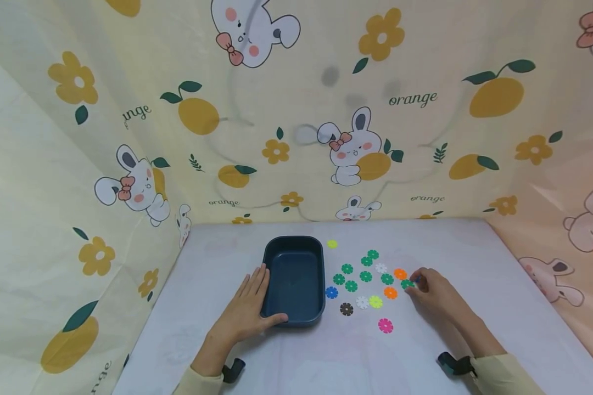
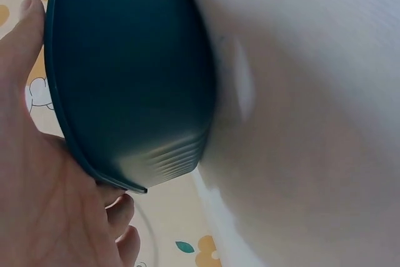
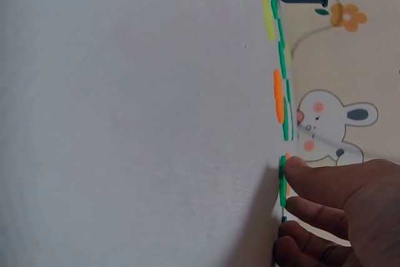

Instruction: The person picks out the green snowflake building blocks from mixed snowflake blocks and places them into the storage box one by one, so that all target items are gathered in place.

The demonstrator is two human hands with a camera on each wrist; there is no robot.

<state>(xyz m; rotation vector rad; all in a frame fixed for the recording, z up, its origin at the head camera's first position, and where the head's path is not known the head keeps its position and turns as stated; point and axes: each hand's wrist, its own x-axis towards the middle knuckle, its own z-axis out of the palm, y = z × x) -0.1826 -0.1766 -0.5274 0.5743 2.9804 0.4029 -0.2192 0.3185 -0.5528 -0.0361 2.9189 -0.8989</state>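
Observation:
A dark blue rectangular tub (image 1: 294,321) stands on the white table. My left hand (image 1: 247,307) rests along its left side with straight fingers, its thumb over the near rim; in the left wrist view the palm and thumb lie against the tub wall (image 2: 131,79). To the right, my right hand (image 1: 437,293) pinches a green notched disc (image 1: 407,283) at table level between thumb and fingers. The same green disc (image 3: 282,181) appears edge-on at the thumb tip in the right wrist view. A bit of blue (image 1: 416,279) shows between these fingers.
Several flat notched discs lie between tub and right hand: green (image 1: 365,276), orange (image 1: 390,293), white (image 1: 362,302), yellow (image 1: 375,302), pink (image 1: 385,326), black (image 1: 346,309). A blue disc (image 1: 331,292) lies close by the tub's right side. A printed curtain (image 1: 296,99) encloses the table.

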